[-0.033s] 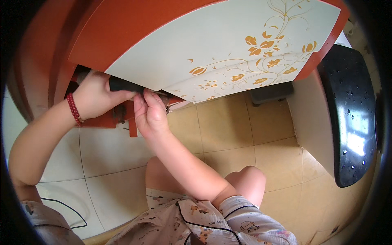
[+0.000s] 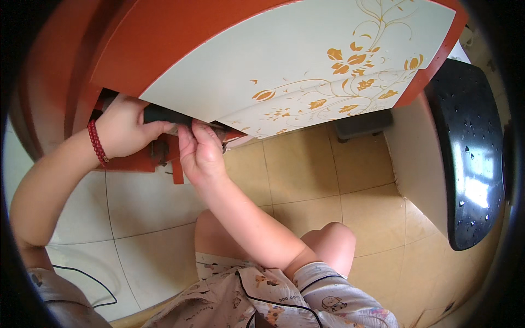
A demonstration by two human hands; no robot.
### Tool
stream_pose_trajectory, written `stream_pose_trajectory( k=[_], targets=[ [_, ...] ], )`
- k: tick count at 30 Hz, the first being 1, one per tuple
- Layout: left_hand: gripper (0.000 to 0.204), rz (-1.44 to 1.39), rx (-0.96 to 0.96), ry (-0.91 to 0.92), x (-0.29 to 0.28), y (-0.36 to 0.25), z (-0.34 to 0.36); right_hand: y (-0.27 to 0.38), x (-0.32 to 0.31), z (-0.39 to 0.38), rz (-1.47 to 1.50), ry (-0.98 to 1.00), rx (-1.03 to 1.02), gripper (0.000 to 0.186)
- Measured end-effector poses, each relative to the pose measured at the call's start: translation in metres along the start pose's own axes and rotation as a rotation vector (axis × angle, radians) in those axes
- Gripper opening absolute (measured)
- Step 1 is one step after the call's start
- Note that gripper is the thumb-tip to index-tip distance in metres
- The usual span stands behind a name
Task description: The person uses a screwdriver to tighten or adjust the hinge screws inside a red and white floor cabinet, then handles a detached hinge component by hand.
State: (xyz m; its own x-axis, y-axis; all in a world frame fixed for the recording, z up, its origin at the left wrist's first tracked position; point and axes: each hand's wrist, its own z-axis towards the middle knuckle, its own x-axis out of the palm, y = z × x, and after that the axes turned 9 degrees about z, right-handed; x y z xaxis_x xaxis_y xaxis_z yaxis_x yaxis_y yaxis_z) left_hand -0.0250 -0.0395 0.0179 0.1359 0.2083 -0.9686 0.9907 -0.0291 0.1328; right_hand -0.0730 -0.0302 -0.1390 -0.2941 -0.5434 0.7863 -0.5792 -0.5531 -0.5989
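The dark, rounded part (image 2: pixel 167 115) sits between the two hands, just under the lower edge of the white floral panel (image 2: pixel 306 60) on the red-orange cabinet (image 2: pixel 142 44). Its visible length slants gently down from left to right, roughly along that edge. The left hand (image 2: pixel 123 127) is nearer: it lies against the left end, thumb stretched along the near side toward the other hand. The right hand (image 2: pixel 202 148) comes up from below, its thumb and fingers drawn close together at the right end.

The left fingers vanish behind the cabinet front, so whether they grip or merely steady the part cannot be told; nor can what the right fingertips pinch, if anything. Both ends of the part are covered (a small pale bit (image 2: pixel 174 130) shows by the left thumb tip, too blurred to name). Shadow swallows the rest.
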Motion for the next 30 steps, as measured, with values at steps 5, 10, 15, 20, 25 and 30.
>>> stream_pose_trajectory(
  k=[5, 10, 15, 20, 25, 30],
  targets=[
    [0.031, 0.184, 0.206, -0.021, -0.006, -0.01, 0.003, -0.006, 0.003, -0.006, -0.029, -0.066, 0.012, 0.016],
    [0.027, 0.011, -0.069, 0.053, 0.003, -0.004, 0.006, -0.009, 0.012, -0.005, 0.077, -0.061, 0.078, 0.02],
    [0.022, -0.614, -0.96, 0.08, 0.004, -0.012, 0.014, -0.017, -0.002, 0.004, 0.068, 0.055, 0.056, 0.021],
    [0.028, -0.197, -0.629, 0.256, -0.014, -0.021, 0.031, -0.005, 0.007, 0.01, 0.063, 0.046, -0.014, 0.019],
    [0.026, 0.202, -0.034, 0.237, -0.013, 0.002, 0.007, -0.007, 0.007, 0.003, 0.051, 0.027, -0.01, 0.018],
    [0.022, 0.081, -0.162, 0.319, -0.009, -0.013, 0.026, -0.002, 0.008, 0.005, 0.051, 0.035, -0.017, 0.018]
  ],
)
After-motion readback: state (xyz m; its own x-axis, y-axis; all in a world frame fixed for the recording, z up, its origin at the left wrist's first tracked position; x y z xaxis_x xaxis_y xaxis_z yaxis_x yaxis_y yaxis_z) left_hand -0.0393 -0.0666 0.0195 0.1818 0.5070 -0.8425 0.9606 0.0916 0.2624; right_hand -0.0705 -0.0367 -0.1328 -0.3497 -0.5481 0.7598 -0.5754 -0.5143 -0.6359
